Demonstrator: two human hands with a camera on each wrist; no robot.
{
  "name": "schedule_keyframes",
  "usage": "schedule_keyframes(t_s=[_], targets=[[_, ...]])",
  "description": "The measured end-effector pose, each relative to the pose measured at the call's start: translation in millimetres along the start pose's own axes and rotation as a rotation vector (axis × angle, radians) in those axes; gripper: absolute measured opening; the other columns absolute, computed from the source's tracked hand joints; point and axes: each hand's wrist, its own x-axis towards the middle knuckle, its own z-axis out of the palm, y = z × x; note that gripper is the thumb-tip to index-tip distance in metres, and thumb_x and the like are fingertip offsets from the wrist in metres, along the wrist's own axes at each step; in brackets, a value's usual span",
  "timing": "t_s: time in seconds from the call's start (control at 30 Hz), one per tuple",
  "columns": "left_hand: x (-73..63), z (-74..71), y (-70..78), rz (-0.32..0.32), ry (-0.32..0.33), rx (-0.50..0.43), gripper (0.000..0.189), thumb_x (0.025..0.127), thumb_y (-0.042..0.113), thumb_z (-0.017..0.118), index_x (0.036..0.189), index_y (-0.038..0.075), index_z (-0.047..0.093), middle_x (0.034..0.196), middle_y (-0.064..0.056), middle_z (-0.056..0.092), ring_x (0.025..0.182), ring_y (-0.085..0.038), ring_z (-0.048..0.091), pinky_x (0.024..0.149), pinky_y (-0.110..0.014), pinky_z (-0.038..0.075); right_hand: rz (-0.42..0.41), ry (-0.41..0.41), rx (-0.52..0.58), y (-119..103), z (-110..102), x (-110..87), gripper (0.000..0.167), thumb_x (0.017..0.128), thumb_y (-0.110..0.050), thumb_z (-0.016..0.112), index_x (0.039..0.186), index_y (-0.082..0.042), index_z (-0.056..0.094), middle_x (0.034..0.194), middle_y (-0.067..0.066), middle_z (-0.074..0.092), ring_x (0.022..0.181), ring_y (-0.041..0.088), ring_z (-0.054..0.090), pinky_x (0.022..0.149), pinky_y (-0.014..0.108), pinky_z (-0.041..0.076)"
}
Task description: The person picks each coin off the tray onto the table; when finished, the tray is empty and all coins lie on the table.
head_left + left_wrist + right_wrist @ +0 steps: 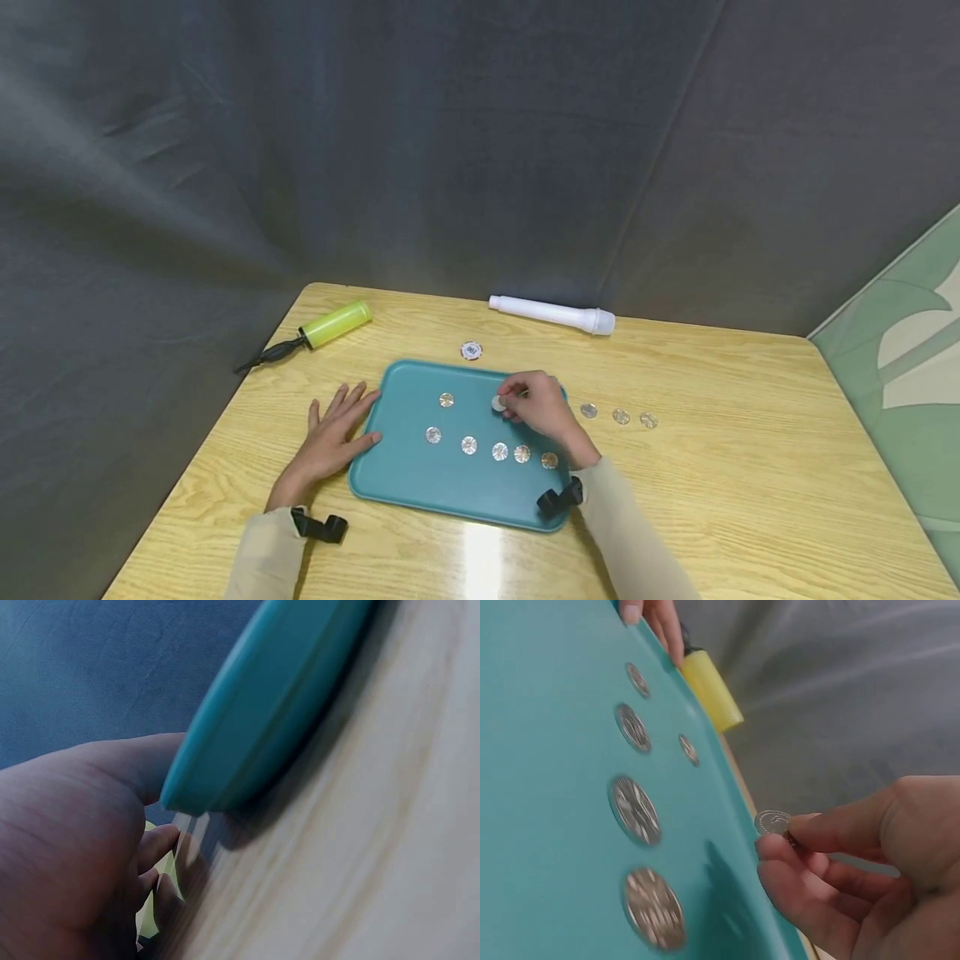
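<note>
Between thumb and fingertips my right hand [536, 407] pinches a silver coin [773, 823], held over the upper right part of a teal tray [405, 487]. In the head view several coins form a slanting row along the tray's middle, from a silver one [433, 435] to a coppery one [549, 460]. A single coin [446, 400] lies above that row. My left hand [330, 443] rests at the tray's left edge, fingers spread, thumb over the rim. The left wrist view shows this hand [75, 840] against the tray's side [247, 720].
Three more coins [621, 416] lie on the wooden table [750, 467] right of the tray. Behind the tray are a poker chip [472, 351] and a white toy microphone [555, 315]. A yellow-green hand pump [337, 324] sits at the back left. Dark cloth [480, 150] hangs behind the table.
</note>
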Motion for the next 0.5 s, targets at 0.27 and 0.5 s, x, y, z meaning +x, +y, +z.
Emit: schedule_keyframes(t_s=[0.27,0.5], targets=[[0.8,1.1,-0.5,-0.001,0.001,0.01,0.068,0.096,0.035,0.066,0.156,0.018,0.039,0.165,-0.022,0.025,0.154,-0.051,0.009,0.112,-0.078,-0.009,0.032,0.058,0.08,16.5,-25.9,-9.5,0.011,0.092,0.002,0.065,0.099,0.008,0.072,0.087,0.023,0.074,0.069,0.018,0.074,0.063,0.028,0.062],[0.5,0.7,0.1,-0.004,0.001,0.005,0.068,0.095,0.035,0.066,0.156,0.018,0.039,0.165,-0.022,0.025,0.154,-0.051,0.008,0.112,-0.078,-0.01,0.067,0.114,0.093,27.2,-49.5,-20.8,0.013,0.094,0.002,0.063,0.101,0.009,0.071,0.092,0.025,0.073,0.07,0.013,0.073,0.065,0.026,0.062]])
